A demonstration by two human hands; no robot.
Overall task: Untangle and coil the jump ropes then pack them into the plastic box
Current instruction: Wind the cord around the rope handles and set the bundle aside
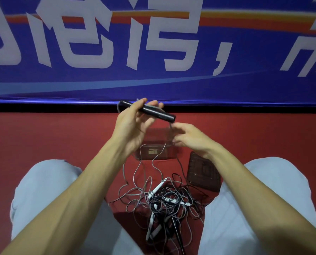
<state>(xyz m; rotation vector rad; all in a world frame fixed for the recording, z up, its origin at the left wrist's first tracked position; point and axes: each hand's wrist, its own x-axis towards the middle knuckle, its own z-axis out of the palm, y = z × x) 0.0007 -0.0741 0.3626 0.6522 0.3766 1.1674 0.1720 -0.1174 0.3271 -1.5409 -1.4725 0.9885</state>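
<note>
A person sits on a red carpeted floor point(61, 137) with knees spread in pale trousers point(46, 181), facing a blue banner point(245, 52) printed with large white characters and an orange-and-red stripe, its lower hem meeting the floor along a dark band; both bare forearms reach forward from the lower corners of the view; the left hand point(133, 124) is raised at the banner's hem, palm turned inward, its fingers point(154, 103) and thumb curled round a black handle point(153, 111) that lies tilted, far end to the left and near end lower to the right; the right hand point(190, 138) sits just below and right of that lower end, back of the hand up, its fingers point(177, 127) drawn together on the thin grey cord point(159, 153) that leaves the handle, though motion blur hides exactly how they pinch it; the cord drops past the hands and across a clear plastic box point(144, 153) standing open on the floor beneath them, then runs down in loose loops to the tangle of jump ropes point(164, 201) heaped on the floor between the knees, grey and black cords knotted over one another with white handles point(158, 188) poking out of the heap; the box's clear lid point(203, 172) lies flat on the floor just right of the box, beside the right knee and apart from the heap.
</note>
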